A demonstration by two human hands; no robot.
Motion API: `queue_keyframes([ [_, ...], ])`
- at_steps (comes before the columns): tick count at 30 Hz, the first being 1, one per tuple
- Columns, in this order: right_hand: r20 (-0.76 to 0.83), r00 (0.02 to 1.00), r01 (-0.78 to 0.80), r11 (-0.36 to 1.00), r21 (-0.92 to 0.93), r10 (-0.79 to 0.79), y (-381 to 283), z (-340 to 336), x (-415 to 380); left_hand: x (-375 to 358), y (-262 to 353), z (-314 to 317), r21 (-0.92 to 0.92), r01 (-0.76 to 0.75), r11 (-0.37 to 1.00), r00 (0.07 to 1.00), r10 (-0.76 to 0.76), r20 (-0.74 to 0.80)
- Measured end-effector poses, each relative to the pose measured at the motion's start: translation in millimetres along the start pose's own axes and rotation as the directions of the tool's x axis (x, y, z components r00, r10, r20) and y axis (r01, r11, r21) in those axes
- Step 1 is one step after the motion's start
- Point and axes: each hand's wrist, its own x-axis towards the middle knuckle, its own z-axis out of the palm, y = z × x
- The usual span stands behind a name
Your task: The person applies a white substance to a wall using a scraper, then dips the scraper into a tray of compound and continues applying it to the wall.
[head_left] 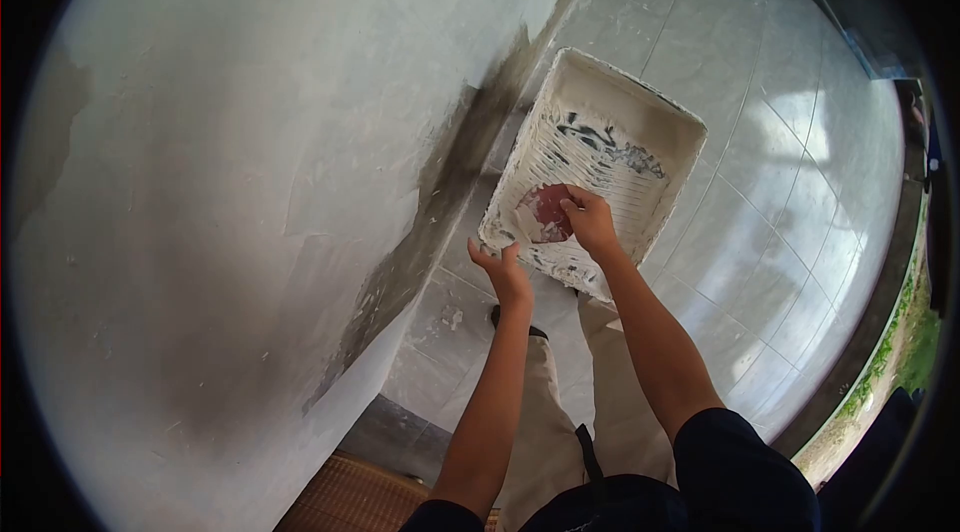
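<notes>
A paint tray, crusted with whitish paste, lies on the tiled floor beside the wall. My right hand pinches a flat reddish-brown scraper by its edge, over the ribbed part of the tray. Whitish paste coats the scraper's left side. At the tray's near left corner is my left hand, its thumb and fingers apart and nothing held between them; whether it touches the rim is unclear.
To the left rises a grey wall with pale plaster and a darker unpainted strip along its base. Grey floor tiles extend to the right. A woven brown surface shows at the bottom, near my legs.
</notes>
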Motion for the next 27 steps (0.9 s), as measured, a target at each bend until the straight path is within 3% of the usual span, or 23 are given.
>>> queue_keyframes([
  [1,-0.002,1.000,0.008,1.000,-0.003,-0.008,-3.1,-1.3,-6.2,-1.4,0.7,-3.4,0.033,-0.028,0.999,1.000,0.028,0.010],
  [3,0.091,0.991,-0.121,0.935,0.333,0.096,-15.2,-5.3,-19.5,-3.3,1.2,-13.9,0.071,-0.128,0.989,0.992,0.127,0.020],
  [8,0.182,0.981,-0.159,0.804,0.572,0.065,-52.5,-6.1,-51.4,-19.2,25.4,-43.4,0.271,-0.430,0.861,0.903,0.416,0.111],
  [10,0.202,0.979,-0.149,0.771,0.619,0.027,-73.0,-3.6,-61.0,-25.0,45.3,-55.4,0.314,-0.626,0.714,0.778,0.596,0.199],
  [14,0.219,0.972,-0.085,0.739,0.668,-0.086,-112.1,1.2,-78.3,-42.5,98.9,-84.2,0.325,-0.786,0.526,0.610,0.745,0.271],
  [16,0.227,0.960,-0.040,0.726,0.686,-0.162,-138.2,9.6,-87.2,-51.2,126.3,-98.2,0.335,-0.885,0.325,0.434,0.836,0.335],
  [21,0.220,0.923,-0.007,0.558,0.830,-0.316,-210.0,34.5,-120.3,-83.2,191.7,-136.1,0.301,-0.947,0.113,0.225,0.902,0.369],
  [27,0.226,0.825,0.091,0.517,0.851,-0.518,-308.1,50.7,-181.7,-122.3,270.7,-179.9,0.338,-0.935,-0.110,0.018,0.934,0.356],
])
